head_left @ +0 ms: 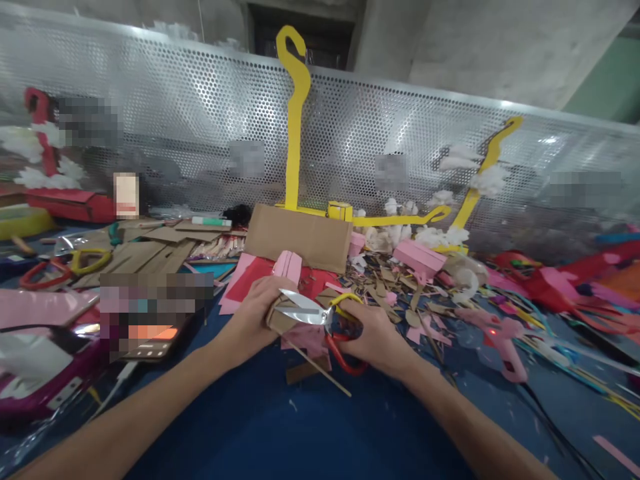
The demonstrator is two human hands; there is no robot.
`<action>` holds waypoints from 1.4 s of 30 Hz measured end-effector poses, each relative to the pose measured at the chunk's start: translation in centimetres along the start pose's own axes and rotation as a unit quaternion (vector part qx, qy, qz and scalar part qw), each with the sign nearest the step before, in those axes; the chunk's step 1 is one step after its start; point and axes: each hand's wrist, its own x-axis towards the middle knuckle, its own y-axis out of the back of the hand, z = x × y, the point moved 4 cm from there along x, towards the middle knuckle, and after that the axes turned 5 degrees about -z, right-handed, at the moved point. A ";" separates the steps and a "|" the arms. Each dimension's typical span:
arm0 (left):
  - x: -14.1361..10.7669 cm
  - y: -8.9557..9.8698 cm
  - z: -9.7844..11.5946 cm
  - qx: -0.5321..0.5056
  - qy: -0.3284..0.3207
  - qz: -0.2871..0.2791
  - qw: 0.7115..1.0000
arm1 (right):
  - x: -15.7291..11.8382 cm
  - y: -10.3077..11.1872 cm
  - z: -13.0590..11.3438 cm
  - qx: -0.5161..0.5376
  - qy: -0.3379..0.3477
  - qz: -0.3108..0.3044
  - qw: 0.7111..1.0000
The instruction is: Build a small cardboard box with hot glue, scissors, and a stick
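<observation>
My left hand (255, 313) is closed around a small folded piece of brown cardboard (281, 319), near the middle of the view. A pink folded paper piece (288, 266) rises just behind its fingers. In my right hand (375, 333) are scissors (327, 317) with one yellow and one red handle loop. Their blades are spread and point left, over the cardboard piece. Below the hands, a thin stick (320, 370) slants down to the right across a brown cardboard scrap (307, 369).
Behind the hands stands a brown cardboard box (299, 237), with a tall yellow hooked shape (295, 113) behind it. Cardboard scraps (400, 287) spread to the right, near a pink glue gun (505, 347). A phone (153, 337) and red-yellow scissors (65, 267) lie left.
</observation>
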 end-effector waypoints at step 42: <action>0.0 0.3 0.7 -0.063 -0.004 -0.005 0.998 | -0.7 0.4 -0.2 0.018 0.011 0.022 1.000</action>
